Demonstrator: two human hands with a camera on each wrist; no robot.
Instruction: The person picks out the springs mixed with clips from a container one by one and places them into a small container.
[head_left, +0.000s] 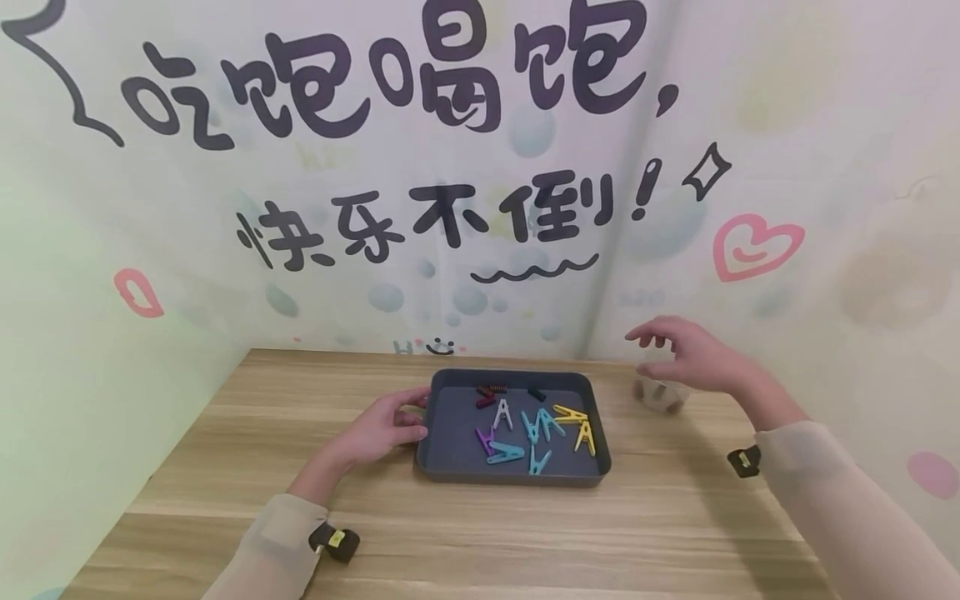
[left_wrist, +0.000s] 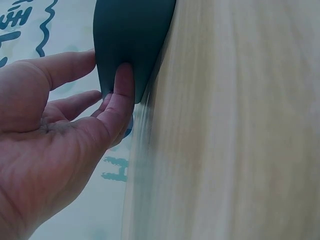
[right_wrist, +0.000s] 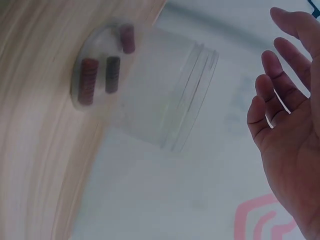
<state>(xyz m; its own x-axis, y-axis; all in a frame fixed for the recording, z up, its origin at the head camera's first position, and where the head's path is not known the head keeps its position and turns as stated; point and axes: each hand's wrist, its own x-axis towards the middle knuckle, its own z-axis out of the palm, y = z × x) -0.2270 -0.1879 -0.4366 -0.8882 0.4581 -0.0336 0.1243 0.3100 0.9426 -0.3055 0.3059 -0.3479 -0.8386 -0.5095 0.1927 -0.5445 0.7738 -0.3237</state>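
On the wooden table a dark grey tray [head_left: 453, 421] holds several plastic clothespins: yellow [head_left: 586, 438], light blue [head_left: 506, 452], purple [head_left: 486, 440] and grey [head_left: 503, 414]. Small red-brown and dark ribbed pieces [head_left: 486, 401] lie toward its back. My left hand [head_left: 384, 427] touches the outside of the tray's left wall, thumb and fingers lightly bent. Over a clear jar [head_left: 660, 397] at the right, my right hand [head_left: 690, 354] hovers with loosely bent fingers and nothing in them. In the right wrist view the jar's mouth has no lid, and ribbed pieces [right_wrist: 88, 81] lie at its bottom.
A pale wall hanging [head_left: 442, 308] with dark lettering and pink hearts stands right behind the table's back edge. The wooden table [head_left: 480, 533] extends in front of the tray. Each sleeve has a small black camera [head_left: 337, 542] at the wrist.
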